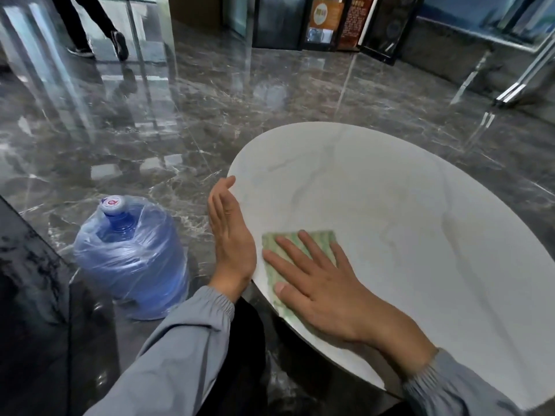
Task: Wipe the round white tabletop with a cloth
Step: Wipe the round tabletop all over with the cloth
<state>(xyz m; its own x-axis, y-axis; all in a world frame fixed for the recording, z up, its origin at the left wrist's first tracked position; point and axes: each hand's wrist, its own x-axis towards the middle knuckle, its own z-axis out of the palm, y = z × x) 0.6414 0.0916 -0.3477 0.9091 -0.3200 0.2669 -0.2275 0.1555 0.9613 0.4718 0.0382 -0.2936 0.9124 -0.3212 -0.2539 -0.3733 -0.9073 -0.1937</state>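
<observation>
Two hands at the near-left rim of the round white stone counter (390,190) with faint grey veins. Right hand (324,283) flat, fingers straight and spread, pressing a folded pale-green cloth (322,237) onto the top. Cloth right at the near-left edge, its lower corner seemingly at or just over the rim. Left hand (231,235) likewise unclenched, fingers straight and together, palm turned toward the rim, just beside the edge, holding nothing. Contact with the edge not clear.

Progress, as a judgement: mid-wipe, probably at the end of a stroke toward the rim. No streaks, wet tracks or crumbs readable on the top, so no telling wiped from unwiped. Far side and right side well apart from the cloth; possibly left to cover, possibly done. Left palm placed as if to catch sweepings off the edge; a guess only.

Surface: smooth, softly reflective, thin dark underside along the near rim.

Room: polished dark grey marble floor (210,100), pale veins, strong reflections. Large blue water bottle (129,259) in clear plastic wrap, upright on the floor, left of the counter, near the left hand. Dark-trousered legs (96,31) of a person at top left. Dark panels and an orange poster (322,13) along the far wall.
</observation>
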